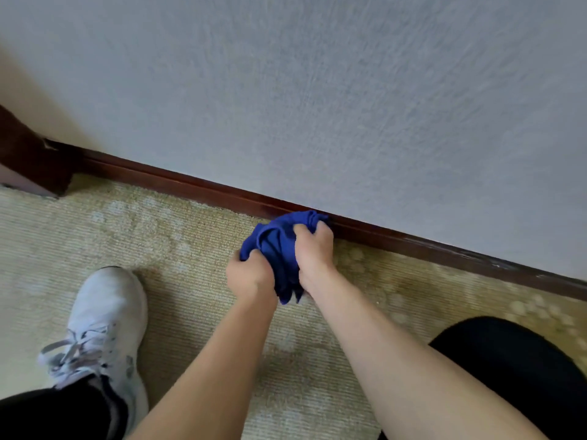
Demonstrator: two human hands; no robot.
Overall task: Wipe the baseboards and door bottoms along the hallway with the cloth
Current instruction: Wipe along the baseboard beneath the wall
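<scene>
Both hands, left hand and right hand, grip the bunched cloth, fingers curled; baseboard edge directly beyond, open carpet leftward.

Both my bare forearms reach forward and down, converging ahead of me. My left hand is curled into a fist, knuckles up, fingers tucked under and gripping. My right hand sits just beside it and a little farther forward, its fingers also curled tight and clutching, wrist bent slightly down. The two hands nearly touch.
</scene>
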